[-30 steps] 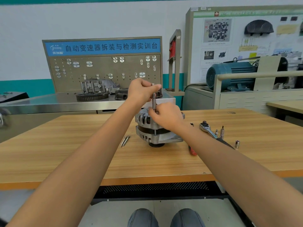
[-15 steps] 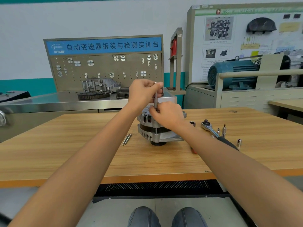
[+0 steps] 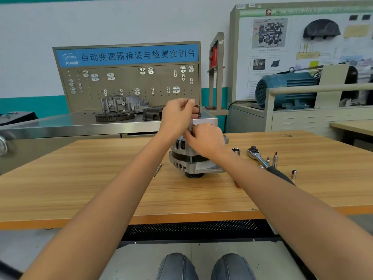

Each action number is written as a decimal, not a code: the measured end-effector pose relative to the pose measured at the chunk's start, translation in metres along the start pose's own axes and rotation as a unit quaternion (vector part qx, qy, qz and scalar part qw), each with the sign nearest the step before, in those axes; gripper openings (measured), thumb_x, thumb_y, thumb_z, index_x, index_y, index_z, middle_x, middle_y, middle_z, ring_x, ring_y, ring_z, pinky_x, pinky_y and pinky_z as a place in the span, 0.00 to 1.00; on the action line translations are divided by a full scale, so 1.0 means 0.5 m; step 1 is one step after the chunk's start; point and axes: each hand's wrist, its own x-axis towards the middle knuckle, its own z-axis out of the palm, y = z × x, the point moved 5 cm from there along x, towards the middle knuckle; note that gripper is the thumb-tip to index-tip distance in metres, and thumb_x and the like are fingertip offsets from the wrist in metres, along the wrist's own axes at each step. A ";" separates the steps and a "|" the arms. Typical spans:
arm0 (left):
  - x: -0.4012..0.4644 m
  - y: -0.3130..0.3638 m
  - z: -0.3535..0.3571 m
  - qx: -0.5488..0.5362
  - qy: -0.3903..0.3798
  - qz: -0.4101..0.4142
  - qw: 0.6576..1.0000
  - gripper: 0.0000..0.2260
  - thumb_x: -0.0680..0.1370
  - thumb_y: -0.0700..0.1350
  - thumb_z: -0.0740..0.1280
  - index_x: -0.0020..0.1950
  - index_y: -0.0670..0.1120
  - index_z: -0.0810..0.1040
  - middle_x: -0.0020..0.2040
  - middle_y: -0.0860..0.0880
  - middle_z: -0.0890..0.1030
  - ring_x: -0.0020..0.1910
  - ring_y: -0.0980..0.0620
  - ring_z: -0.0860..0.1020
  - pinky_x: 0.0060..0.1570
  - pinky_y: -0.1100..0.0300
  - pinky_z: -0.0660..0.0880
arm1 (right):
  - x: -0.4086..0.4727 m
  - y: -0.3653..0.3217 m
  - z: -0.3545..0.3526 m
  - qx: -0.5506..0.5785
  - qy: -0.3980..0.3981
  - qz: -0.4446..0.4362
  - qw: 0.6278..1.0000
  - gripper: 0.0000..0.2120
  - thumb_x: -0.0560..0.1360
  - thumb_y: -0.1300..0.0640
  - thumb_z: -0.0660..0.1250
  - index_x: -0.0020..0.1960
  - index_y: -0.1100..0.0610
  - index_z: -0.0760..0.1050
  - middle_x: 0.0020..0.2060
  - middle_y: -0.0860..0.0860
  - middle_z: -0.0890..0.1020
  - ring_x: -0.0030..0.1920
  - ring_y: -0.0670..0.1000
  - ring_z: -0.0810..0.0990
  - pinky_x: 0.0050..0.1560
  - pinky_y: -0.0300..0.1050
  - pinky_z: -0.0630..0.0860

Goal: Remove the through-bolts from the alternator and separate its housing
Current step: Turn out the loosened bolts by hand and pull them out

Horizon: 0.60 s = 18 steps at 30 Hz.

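Alternator stands mid-worktop | left hand above it, grip pinched on an upright tool shaft | right hand on alternator's top, grip curled round shaft's base | ratchet right of alternator

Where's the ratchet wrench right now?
In the head view, the ratchet wrench lies on the wooden table, right of the alternator, between loose sockets.

Automotive training workshop: pegboard, workbenches.
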 end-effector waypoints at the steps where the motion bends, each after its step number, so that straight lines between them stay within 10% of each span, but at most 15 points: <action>1: 0.003 -0.002 -0.001 0.001 0.007 -0.001 1.000 0.07 0.81 0.43 0.62 0.46 0.46 0.78 0.41 0.50 0.82 0.43 0.53 0.82 0.55 0.50 0.79 | 0.000 0.000 0.000 0.006 0.000 0.001 1.000 0.24 0.80 0.44 0.55 0.27 0.51 0.65 0.22 0.46 0.68 0.24 0.46 0.67 0.29 0.43 0.63; 11: 0.019 -0.020 -0.006 -0.052 0.038 -0.007 0.998 0.12 0.75 0.44 0.72 0.38 0.47 0.70 0.34 0.48 0.82 0.37 0.50 0.83 0.44 0.52 0.80 | 0.003 0.014 0.000 0.108 -0.027 0.039 0.993 0.23 0.79 0.45 0.58 0.31 0.56 0.74 0.23 0.47 0.71 0.26 0.47 0.71 0.33 0.45 0.71; 18: 0.006 -0.031 0.012 -0.115 -0.032 -0.013 0.993 0.12 0.84 0.44 0.56 0.61 0.42 0.75 0.49 0.47 0.82 0.45 0.51 0.82 0.49 0.61 0.79 | 0.002 0.002 0.000 0.074 -0.022 0.018 0.997 0.21 0.80 0.47 0.56 0.29 0.51 0.69 0.24 0.47 0.72 0.27 0.46 0.71 0.32 0.44 0.71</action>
